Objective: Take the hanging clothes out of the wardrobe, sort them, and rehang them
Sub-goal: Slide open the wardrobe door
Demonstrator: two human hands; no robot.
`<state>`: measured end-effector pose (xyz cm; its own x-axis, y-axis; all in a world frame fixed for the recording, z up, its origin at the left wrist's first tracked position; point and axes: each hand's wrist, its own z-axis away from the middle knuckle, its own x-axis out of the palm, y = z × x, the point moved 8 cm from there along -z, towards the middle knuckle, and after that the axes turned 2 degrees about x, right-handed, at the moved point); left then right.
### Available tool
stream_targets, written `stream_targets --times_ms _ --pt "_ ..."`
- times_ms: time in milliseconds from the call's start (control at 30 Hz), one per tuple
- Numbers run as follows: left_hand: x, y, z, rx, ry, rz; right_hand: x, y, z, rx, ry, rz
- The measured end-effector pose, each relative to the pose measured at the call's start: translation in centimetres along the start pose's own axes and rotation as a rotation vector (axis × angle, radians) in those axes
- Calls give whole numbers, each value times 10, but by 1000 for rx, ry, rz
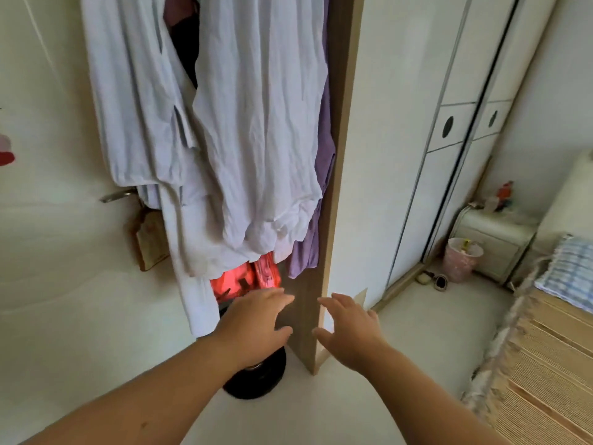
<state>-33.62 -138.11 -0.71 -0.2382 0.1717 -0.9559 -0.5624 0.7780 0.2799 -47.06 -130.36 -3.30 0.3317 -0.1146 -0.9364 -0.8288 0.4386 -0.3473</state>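
Two empty hands, left hand (256,319) and right hand (349,332); two white shirts (256,139).

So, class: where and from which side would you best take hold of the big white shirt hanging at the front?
Probably the white shirt at its bunched hem, from below and in front: the hanger is out of view, and both open hands, left and right, are below it.

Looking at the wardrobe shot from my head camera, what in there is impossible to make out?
All in the head view:
- Hangers and rail: cut off by the top edge.
- Dark and maroon garments: mostly hidden behind the white shirts.
- Red garment: only its hem shows below the shirts.
- Black round object on the floor: partly covered by the left hand; unidentifiable.
- Right hand: empty, beside the wardrobe panel.
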Motion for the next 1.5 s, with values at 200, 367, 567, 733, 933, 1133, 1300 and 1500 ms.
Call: stream_targets --times_ms 200,367,567,733,933,1133,1300,1500 --pt "11 17 -99 174 -68 1 -28 35 -58 150 112 -34" --pt "19 49 -174 251 -57 11 -70 82 -98 216 178 -41" --pt "25 98 -279 237 38 -33 -108 148 -176 169 214 -45" --pt "12 130 -370 151 116 -43 -173 214 -241 86 234 24" --pt "-45 169 -458 116 329 -14 -270 248 -329 -65 374 65" --pt "-120 184 -531 93 544 -121 -346 225 -408 -262 550 35" --pt "-178 173 -568 51 699 -236 -407 197 -456 -431 729 12" --pt "-241 164 -580 61 963 -413 -472 152 -487 -744 981 -92"
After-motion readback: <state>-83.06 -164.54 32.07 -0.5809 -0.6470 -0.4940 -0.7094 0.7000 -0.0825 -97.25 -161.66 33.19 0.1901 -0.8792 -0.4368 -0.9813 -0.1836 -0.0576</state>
